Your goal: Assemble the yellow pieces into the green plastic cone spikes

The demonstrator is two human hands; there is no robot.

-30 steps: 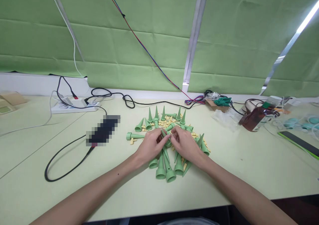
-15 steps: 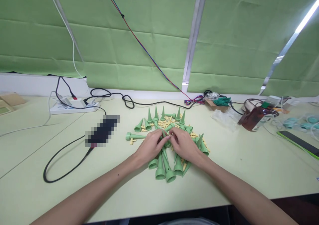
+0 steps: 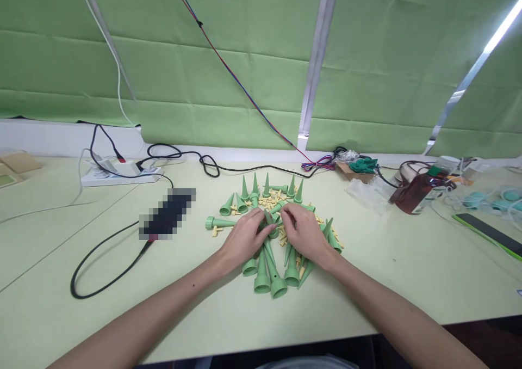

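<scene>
My left hand [image 3: 246, 235] is closed on a green cone [image 3: 269, 218] at the middle of the pile. Just right of it, my right hand [image 3: 304, 232] has its thumb and fingers bent together; whatever is between their tips is too small to make out. Around both hands lie several green plastic cones, some upright at the back and some on their sides, such as one [image 3: 261, 276] in front. Small yellow pieces [image 3: 267, 202] are scattered among them, and one yellow piece [image 3: 216, 231] lies at the left beside a lying cone [image 3: 220, 223].
A blurred dark device [image 3: 167, 214] with a black cable lies to the left, before a white power strip [image 3: 120, 176]. To the right are a plastic bag [image 3: 369, 195], a brown bottle [image 3: 418, 194] and a green-edged black device [image 3: 487, 233]. Cables run along the wall.
My right hand has moved slightly right, away from my left hand, opening a gap between them. My left hand stays nearly in place with the cone.
</scene>
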